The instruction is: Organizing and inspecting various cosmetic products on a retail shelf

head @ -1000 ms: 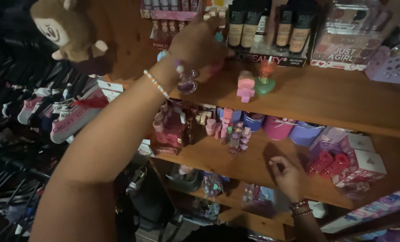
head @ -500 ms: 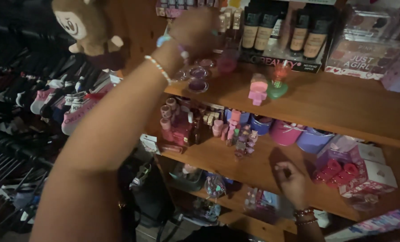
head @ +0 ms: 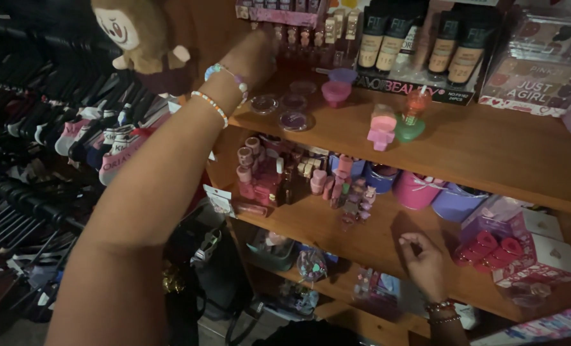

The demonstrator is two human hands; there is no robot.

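My left arm reaches up and across to the back left of the top wooden shelf [head: 490, 150]. My left hand [head: 258, 56] sits by a row of small bottles [head: 298, 37]; its fingers are in shadow, so any grip is hidden. Beaded bracelets [head: 221, 93] circle that wrist. Several round clear-lidded compacts [head: 293, 120] lie on the shelf just below the hand. My right hand [head: 424, 261] rests low on the middle shelf [head: 336, 227], fingers curled in, with nothing visible in it, left of red items in a white box [head: 490, 251].
A plush monkey [head: 141, 32] hangs at upper left above racks of socks [head: 99, 144]. Foundation tubes [head: 420, 41] stand in a display tray, with a pink cup [head: 335, 93], pink figure [head: 381, 126] and green heart bottle [head: 412, 122] before them. Pink and purple tubs [head: 436, 192] sit on the middle shelf.
My left hand has moved from the shelf's front edge up to the back left corner, and the round compact seen at it earlier is no longer there. My right hand has barely shifted.
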